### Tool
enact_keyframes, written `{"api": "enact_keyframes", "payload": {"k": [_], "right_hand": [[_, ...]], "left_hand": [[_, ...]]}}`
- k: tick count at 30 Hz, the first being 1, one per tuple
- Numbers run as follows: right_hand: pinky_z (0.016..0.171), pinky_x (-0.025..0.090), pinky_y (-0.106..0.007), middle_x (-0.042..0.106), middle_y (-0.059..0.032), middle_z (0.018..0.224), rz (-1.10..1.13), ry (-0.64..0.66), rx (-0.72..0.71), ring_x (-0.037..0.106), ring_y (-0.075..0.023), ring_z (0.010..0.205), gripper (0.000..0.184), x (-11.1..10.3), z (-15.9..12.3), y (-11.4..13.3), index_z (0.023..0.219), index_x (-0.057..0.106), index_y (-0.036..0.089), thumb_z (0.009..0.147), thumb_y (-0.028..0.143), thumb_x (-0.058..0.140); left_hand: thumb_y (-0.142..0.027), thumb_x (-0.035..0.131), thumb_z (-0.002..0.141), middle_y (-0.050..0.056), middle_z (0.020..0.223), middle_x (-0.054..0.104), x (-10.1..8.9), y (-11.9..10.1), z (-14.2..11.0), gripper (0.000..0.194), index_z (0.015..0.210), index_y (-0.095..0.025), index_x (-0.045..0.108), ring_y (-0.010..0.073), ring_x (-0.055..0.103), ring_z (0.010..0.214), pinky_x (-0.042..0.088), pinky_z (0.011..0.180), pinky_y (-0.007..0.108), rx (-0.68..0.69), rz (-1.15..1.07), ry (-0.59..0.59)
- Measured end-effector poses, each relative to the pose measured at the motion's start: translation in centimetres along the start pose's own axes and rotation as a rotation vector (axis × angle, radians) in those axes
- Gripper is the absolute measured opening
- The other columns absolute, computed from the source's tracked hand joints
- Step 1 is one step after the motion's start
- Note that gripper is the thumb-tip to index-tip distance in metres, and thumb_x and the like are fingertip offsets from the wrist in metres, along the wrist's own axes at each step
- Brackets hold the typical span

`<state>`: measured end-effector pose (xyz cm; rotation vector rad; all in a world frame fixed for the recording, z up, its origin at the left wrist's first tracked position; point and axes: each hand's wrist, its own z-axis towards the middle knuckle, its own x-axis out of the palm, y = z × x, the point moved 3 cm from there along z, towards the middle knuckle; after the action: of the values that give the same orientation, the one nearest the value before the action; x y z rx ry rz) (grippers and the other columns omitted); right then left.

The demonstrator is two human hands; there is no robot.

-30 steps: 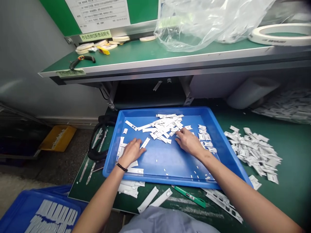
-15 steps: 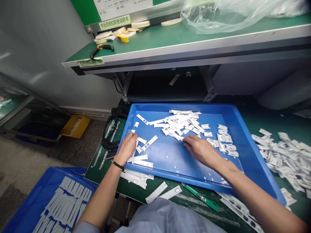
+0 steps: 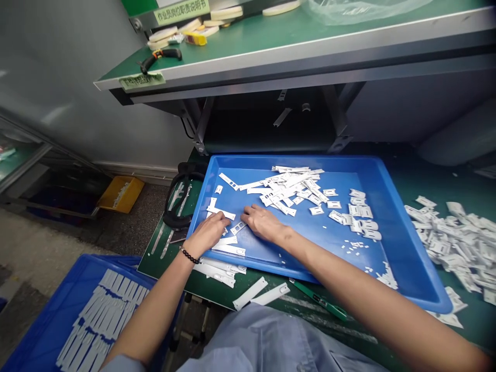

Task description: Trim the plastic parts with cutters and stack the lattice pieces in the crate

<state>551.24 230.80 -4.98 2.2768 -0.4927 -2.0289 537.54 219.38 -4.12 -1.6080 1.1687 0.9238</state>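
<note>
In the head view a shallow blue tray lies on the bench with white plastic pieces in it. My left hand is at the tray's left side, fingers bent down over small white pieces; what they hold is hidden. Just right of it, my right hand has its fingers curled over the end of a slotted white plastic strip. Another white strip lies just above my left fingers, and plain strips lie below them. Farther back in the tray is a loose heap of white strips.
Short white pieces sit in the tray's right part, with small scraps near its front corner. A white heap covers the bench at right. A green cutter lies in front. At lower left stands a blue bin; a shelf overhangs the back.
My right hand has moved left from the heap's front edge to the slotted strip beside my left hand. A short white piece now lies apart in front of the heap. My left hand has shifted slightly right.
</note>
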Motion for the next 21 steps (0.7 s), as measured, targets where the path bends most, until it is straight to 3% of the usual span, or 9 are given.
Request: {"api": "enact_keyframes", "payload": {"k": [4, 8, 12, 14, 16, 19, 21], "right_hand": [[0.079, 0.042, -0.033, 0.056, -0.0132, 0.104, 0.007, -0.001, 0.004, 0.051, -0.0244, 0.092, 0.030, 0.0, -0.3, 0.0, 0.100, 0.064, 0.017, 0.093, 0.014, 0.036], [0.079, 0.042, -0.032, 0.057, -0.0126, 0.106, 0.115, 0.014, 0.088, 0.053, -0.0228, 0.092, 0.031, 0.2, -0.5, -0.4, 0.102, 0.063, 0.019, 0.092, 0.013, 0.035], [0.083, 0.043, -0.031, 0.056, -0.0101, 0.117, 0.410, -0.182, 0.222, 0.056, -0.0193, 0.093, 0.030, -0.6, -1.4, -1.1, 0.116, 0.058, 0.020, 0.093, 0.022, 0.039], [0.082, 0.045, -0.030, 0.059, -0.0076, 0.114, 0.683, -0.275, 0.268, 0.058, -0.0171, 0.088, 0.035, -1.1, -2.1, -1.2, 0.124, 0.052, 0.021, 0.092, 0.032, 0.044], [0.077, 0.047, -0.029, 0.063, -0.0048, 0.107, 0.893, -0.274, 0.288, 0.060, -0.0158, 0.081, 0.040, -1.4, -2.9, -1.0, 0.125, 0.051, 0.022, 0.089, 0.039, 0.050], [0.068, 0.046, -0.027, 0.066, -0.0007, 0.085, 0.949, -0.226, 0.318, 0.059, -0.0152, 0.071, 0.028, -1.4, -4.9, -1.2, 0.105, 0.061, 0.022, 0.087, 0.041, 0.052], [0.064, 0.045, -0.027, 0.064, 0.0007, 0.074, 0.900, -0.220, 0.372, 0.058, -0.0150, 0.066, 0.023, -1.3, -6.9, -2.4, 0.091, 0.063, 0.022, 0.088, 0.041, 0.049]], "left_hand": [[-0.007, 0.038, 0.083, 0.009, 0.101, 0.059, 0.0, 0.1, -0.6, 0.034, 0.097, -0.019, 0.066, 0.0238, 0.056, 0.101, 0.044, 0.091, 0.034, -0.030, -0.029, -0.003], [-0.026, 0.045, 0.089, 0.007, 0.099, 0.062, -2.5, 0.0, -1.2, 0.020, 0.094, -0.020, 0.064, 0.0225, 0.059, 0.094, 0.047, 0.085, 0.032, -0.067, -0.202, -0.129], [-0.038, 0.050, 0.088, 0.005, 0.093, 0.065, -4.2, -0.7, -1.0, 0.022, 0.095, -0.021, 0.062, 0.0197, 0.061, 0.085, 0.048, 0.078, 0.030, -0.162, -0.410, -0.257], [-0.039, 0.054, 0.085, 0.004, 0.091, 0.066, -3.6, -2.0, -0.3, 0.021, 0.093, -0.021, 0.062, 0.0182, 0.061, 0.082, 0.049, 0.075, 0.029, -0.154, -0.502, -0.268], [-0.039, 0.058, 0.083, 0.003, 0.091, 0.067, -2.5, -3.6, 0.5, 0.021, 0.093, -0.021, 0.062, 0.0166, 0.062, 0.080, 0.049, 0.072, 0.027, -0.106, -0.630, -0.250], [-0.035, 0.062, 0.081, 0.002, 0.089, 0.068, -0.7, -5.8, 1.3, 0.026, 0.102, -0.021, 0.059, 0.0153, 0.064, 0.079, 0.051, 0.071, 0.025, -0.026, -0.820, -0.155], [-0.033, 0.063, 0.080, 0.002, 0.091, 0.067, -0.1, -6.2, 1.5, 0.033, 0.110, -0.022, 0.056, 0.0157, 0.065, 0.082, 0.052, 0.073, 0.026, -0.015, -0.809, -0.121]]}}
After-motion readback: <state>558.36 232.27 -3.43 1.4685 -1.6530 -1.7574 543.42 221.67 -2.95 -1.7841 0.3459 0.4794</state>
